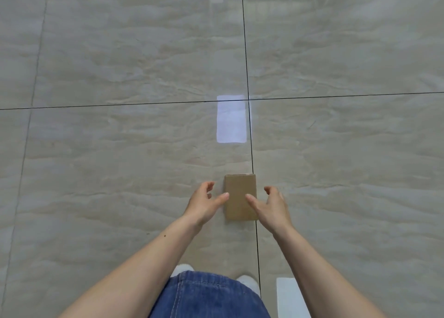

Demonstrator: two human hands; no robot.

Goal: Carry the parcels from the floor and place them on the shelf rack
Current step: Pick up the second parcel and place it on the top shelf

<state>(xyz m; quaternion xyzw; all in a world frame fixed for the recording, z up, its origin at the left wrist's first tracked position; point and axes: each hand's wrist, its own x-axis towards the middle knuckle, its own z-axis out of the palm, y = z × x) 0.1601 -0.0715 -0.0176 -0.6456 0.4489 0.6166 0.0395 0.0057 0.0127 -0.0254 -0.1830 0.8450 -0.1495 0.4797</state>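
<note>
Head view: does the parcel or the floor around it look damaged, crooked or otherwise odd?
Nothing stands out. The brown parcel lies flat on the tiled floor, edges intact, roughly along a grout line. Left hand and right hand flank it, fingers spread. White patches are reflections.

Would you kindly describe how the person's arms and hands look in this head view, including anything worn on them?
Both arms are bare from the bottom edge of the picture to the wrists: no sleeves, gloves, watch or rings show. The left hand and right hand are uncovered too. A small dark mole marks the left forearm. Below the arms, blue denim clothing with stitched seams shows, and pale shoe tips.
</note>
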